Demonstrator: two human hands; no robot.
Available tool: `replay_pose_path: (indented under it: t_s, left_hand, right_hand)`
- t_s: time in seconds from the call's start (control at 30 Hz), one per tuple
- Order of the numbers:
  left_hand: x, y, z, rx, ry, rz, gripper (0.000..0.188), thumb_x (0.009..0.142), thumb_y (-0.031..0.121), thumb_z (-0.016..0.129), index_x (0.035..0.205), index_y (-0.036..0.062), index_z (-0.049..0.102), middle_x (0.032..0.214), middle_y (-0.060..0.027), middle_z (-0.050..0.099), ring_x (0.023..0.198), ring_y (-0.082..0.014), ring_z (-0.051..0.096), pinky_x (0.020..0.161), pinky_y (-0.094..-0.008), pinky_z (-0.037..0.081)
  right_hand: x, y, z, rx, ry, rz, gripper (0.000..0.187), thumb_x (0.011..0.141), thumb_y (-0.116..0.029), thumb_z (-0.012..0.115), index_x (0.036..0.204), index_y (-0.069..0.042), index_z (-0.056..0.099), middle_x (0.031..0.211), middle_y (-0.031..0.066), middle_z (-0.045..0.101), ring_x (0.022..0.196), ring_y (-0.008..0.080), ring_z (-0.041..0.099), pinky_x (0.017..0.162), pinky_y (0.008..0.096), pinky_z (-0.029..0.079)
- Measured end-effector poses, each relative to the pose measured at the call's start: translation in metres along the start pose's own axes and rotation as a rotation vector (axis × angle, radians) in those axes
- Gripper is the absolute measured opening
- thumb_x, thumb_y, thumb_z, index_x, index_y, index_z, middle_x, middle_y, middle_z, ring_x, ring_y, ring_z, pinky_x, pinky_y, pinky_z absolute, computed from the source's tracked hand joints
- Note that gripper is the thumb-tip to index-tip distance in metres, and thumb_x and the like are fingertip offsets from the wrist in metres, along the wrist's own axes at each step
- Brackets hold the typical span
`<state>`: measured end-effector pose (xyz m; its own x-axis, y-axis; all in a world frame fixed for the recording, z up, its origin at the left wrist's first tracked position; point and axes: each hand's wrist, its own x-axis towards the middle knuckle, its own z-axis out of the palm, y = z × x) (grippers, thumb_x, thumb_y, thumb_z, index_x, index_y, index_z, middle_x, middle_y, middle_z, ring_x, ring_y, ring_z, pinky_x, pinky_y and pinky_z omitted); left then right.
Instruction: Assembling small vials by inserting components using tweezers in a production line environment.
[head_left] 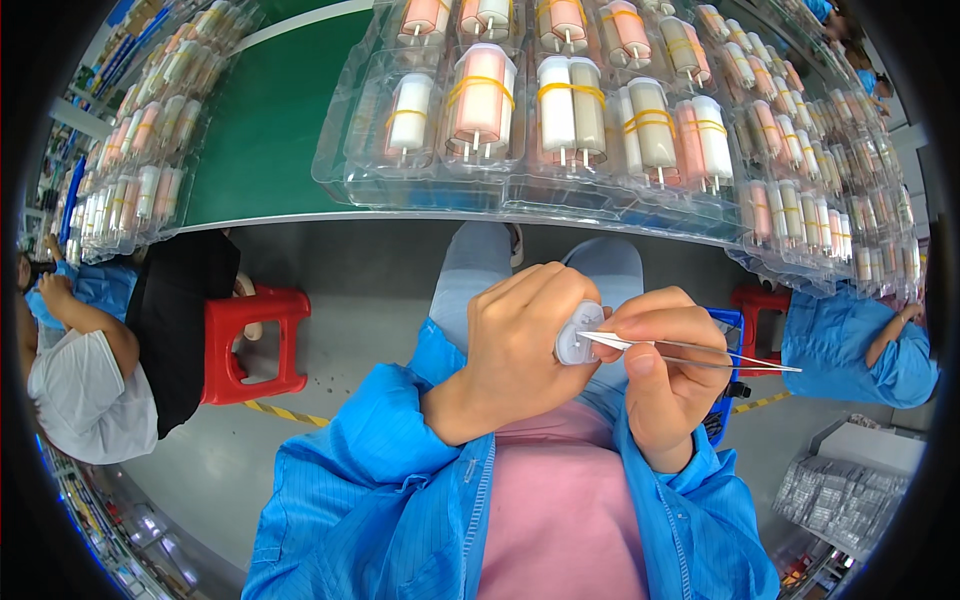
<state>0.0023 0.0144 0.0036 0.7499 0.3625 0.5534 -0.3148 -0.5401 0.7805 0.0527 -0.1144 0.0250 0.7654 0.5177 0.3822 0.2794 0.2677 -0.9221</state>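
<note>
My left hand (520, 325) is closed in a fist around a pale plastic piece whose round, disc-like end (574, 345) faces right; the rest of it is hidden in my palm. My right hand (672, 360) pinches tweezers (745, 357) whose two thin metal arms stick out to the right. From its fingertips a white, pointed end (605, 340) touches or nearly touches the round end. Whether that white point belongs to the tweezers I cannot tell. Both hands are held above my lap, short of the table edge.
Clear plastic trays (440, 190) on the green table (265, 150) hold white, pink and grey cylinders (480, 95) in bundles with yellow bands. More trays stand left and right. Red stools (255, 345) and co-workers flank me, with a blue crate (728, 370) at my right.
</note>
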Motion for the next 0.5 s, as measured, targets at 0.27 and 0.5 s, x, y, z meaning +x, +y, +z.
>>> replay_pose_path:
  t_s: [0.27,0.5]
  left_hand:
    - [-0.0004,-0.0018,-0.0005,0.005,-0.013,-0.005,0.027,0.061,0.009,0.077,0.073,0.0061,0.053,0.065,-0.0088,0.053,0.057,-0.0285,0.055,0.048,-0.0364,0.041]
    - [-0.0001,-0.0015,-0.0002,0.004,-0.009,-0.004,0.028,0.06,0.009,0.077,0.074,0.0058,0.053,0.065,-0.0089,0.053,0.057,-0.0288,0.055,0.048,-0.0366,0.041]
  right_hand:
    - [0.0001,0.0046,-0.0026,0.036,-0.028,-0.04,0.013,0.082,-0.003,0.066,0.093,0.004,0.064,0.089,0.0166,0.065,0.077,0.018,0.061,0.066,0.0266,0.049]
    - [0.0015,0.003,0.001,0.026,0.007,-0.021,0.014,0.082,-0.005,0.067,0.092,0.003,0.065,0.089,0.0162,0.066,0.076,0.0184,0.062,0.066,0.0266,0.049]
